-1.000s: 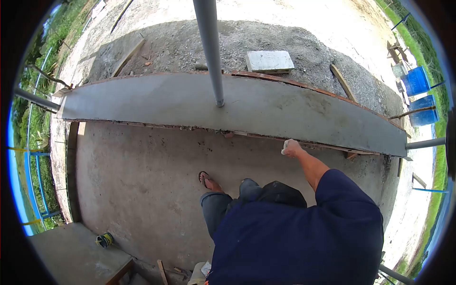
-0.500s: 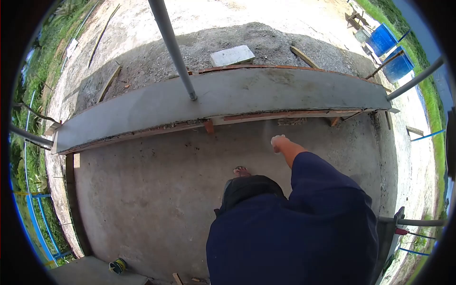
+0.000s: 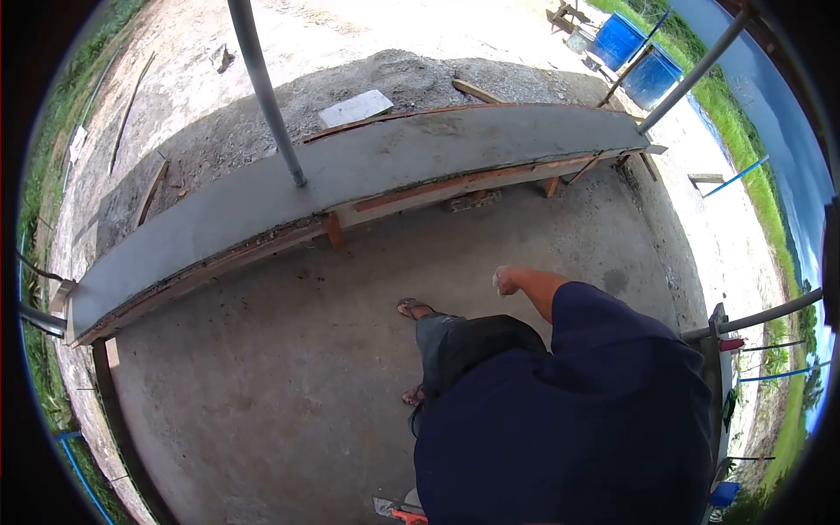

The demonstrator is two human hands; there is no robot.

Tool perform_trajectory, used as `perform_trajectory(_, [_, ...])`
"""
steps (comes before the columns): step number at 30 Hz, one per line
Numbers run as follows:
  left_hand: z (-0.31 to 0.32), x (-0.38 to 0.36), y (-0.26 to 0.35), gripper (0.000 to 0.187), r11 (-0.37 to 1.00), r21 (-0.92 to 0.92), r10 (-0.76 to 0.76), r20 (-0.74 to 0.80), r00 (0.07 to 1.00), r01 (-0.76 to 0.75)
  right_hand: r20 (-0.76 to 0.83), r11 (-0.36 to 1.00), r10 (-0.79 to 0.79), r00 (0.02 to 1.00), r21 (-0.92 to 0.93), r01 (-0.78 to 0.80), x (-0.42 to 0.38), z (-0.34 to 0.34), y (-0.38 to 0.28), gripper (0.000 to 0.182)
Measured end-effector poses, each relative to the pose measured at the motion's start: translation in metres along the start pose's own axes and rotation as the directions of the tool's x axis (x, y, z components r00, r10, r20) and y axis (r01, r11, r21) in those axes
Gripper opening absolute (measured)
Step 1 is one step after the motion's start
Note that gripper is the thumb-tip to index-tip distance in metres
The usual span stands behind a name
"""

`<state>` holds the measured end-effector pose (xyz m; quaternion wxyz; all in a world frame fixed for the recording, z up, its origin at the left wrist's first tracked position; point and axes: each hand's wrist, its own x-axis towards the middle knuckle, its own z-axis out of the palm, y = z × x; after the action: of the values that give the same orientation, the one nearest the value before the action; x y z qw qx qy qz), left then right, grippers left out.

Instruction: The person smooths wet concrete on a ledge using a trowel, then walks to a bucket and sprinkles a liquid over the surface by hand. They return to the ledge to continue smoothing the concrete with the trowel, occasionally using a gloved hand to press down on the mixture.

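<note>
Right hand point(image 3: 505, 281) clear of ledge edge point(image 3: 437, 181)

Pretty smooth, matt grey concrete can be seen on the ledge point(image 3: 420, 149), though its front edge is kinda rough. Blotchy matt concrete's found on the floor point(image 3: 254, 394), smooth blue plastic's seen on the drums point(image 3: 618, 40), and matt navy cloth's used in the shirt point(image 3: 569, 420).

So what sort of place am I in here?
Most likely a building site, with a long grey ledge, a grey pole rising from it and loose gravel just beyond.
</note>
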<state>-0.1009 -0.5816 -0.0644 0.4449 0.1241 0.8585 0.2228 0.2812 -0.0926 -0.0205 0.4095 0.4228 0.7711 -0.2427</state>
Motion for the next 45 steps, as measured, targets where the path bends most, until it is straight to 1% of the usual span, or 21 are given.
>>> perform_trajectory(2, [0.001,-0.002,-0.009,0.031,1.0,-0.019,0.003,-0.005,1.0,-0.004,0.008,0.987,0.149,0.989,0.066,-0.15,-0.008,0.01,0.033,0.032])
perform_trajectory(5, [0.006,-0.008,-0.017,0.032,0.998,-0.055,0.018,-0.032,0.999,-0.019,0.017,0.981,0.192,0.981,0.03,-0.193,-0.001,0.022,0.069,0.029])
perform_trajectory(8, [0.013,-0.02,-0.023,0.034,0.989,-0.127,0.072,-0.064,0.995,-0.08,-0.092,0.997,0.074,0.993,0.021,-0.073,-0.026,-0.01,0.047,0.027])
perform_trajectory(11, [0.022,-0.044,-0.051,0.035,0.872,-0.368,0.297,-0.124,0.947,-0.322,-0.092,0.923,-0.329,0.94,-0.242,0.3,0.055,0.043,0.115,0.027])
perform_trajectory(13, [0.033,-0.057,-0.043,0.035,0.881,-0.323,0.291,-0.209,0.934,-0.347,-0.153,0.924,-0.375,0.914,-0.134,0.357,0.045,0.044,0.149,0.028])
perform_trajectory(14, [0.049,-0.056,-0.001,0.038,0.967,-0.11,0.19,-0.284,0.94,-0.229,-0.181,0.92,-0.393,0.902,-0.081,0.385,0.038,0.044,0.168,0.028])
perform_trajectory(16, [0.079,-0.063,0.108,0.044,0.952,0.268,-0.019,-0.421,0.907,0.145,-0.175,0.964,-0.195,0.965,0.146,0.221,0.034,0.072,0.234,0.027])
perform_trajectory(17, [0.096,-0.041,0.13,0.046,0.906,0.399,0.074,-0.482,0.873,0.144,-0.154,0.957,-0.095,0.983,0.257,0.133,0.029,0.078,0.264,0.026])
perform_trajectory(18, [0.117,-0.015,0.147,0.042,0.908,0.415,0.164,-0.493,0.855,0.065,-0.123,0.93,0.046,0.991,0.366,0.002,0.014,0.076,0.295,0.025])
perform_trajectory(20, [0.139,-0.013,0.275,0.033,0.933,0.36,0.126,-0.342,0.931,0.006,-0.088,0.853,0.232,0.969,0.498,-0.159,-0.011,0.091,0.348,0.025])
perform_trajectory(21, [0.161,0.023,0.28,0.028,0.909,0.403,0.287,-0.414,0.864,-0.109,-0.114,0.828,0.289,0.951,0.528,-0.188,-0.017,0.106,0.383,0.026])
perform_trajectory(23, [0.19,0.045,0.373,0.031,0.886,0.43,0.363,-0.412,0.836,-0.173,-0.269,0.951,0.105,0.957,0.308,-0.018,0.007,0.196,0.481,0.028])
perform_trajectory(26, [0.231,0.107,0.488,0.032,0.898,0.396,0.338,-0.34,0.878,-0.192,-0.095,0.876,0.247,0.964,0.448,-0.18,-0.04,0.165,0.496,0.032])
perform_trajectory(30, [0.292,0.23,0.603,0.028,0.847,0.407,0.475,-0.289,0.831,-0.342,0.047,0.582,0.451,0.891,0.742,-0.333,-0.048,0.121,0.496,0.035])
perform_trajectory(31, [0.307,0.253,0.637,0.028,0.879,0.353,0.422,-0.264,0.867,-0.32,0.079,0.5,0.474,0.877,0.796,-0.341,-0.046,0.119,0.498,0.036])
perform_trajectory(34, [0.347,0.3,0.741,0.029,0.871,0.355,0.429,-0.214,0.878,-0.339,0.173,0.457,0.485,0.857,0.786,-0.417,-0.048,0.074,0.497,0.039])
perform_trajectory(36, [0.377,0.373,0.773,0.032,0.8,0.456,0.537,-0.254,0.805,-0.39,0.215,0.417,0.477,0.852,0.798,-0.435,-0.051,0.087,0.518,0.04])
perform_trajectory(38, [0.399,0.425,0.808,0.034,0.792,0.516,0.498,-0.234,0.835,-0.328,0.423,0.187,0.482,0.767,0.806,-0.562,-0.056,0.064,0.521,0.041])
perform_trajectory(41, [0.425,0.484,0.842,0.032,0.682,0.657,0.598,-0.247,0.762,-0.322,0.517,0.134,0.428,0.741,0.774,-0.618,-0.049,0.081,0.542,0.037])
perform_trajectory(43, [0.435,0.488,0.876,0.028,0.814,0.525,0.397,-0.191,0.898,-0.248,0.561,-0.019,0.424,0.711,0.791,-0.612,-0.04,0.069,0.544,0.037])
perform_trajectory(45, [0.454,0.485,0.898,0.025,0.879,0.443,0.265,-0.147,0.953,-0.176,0.595,-0.096,0.394,0.7,0.785,-0.613,-0.03,0.062,0.552,0.036])
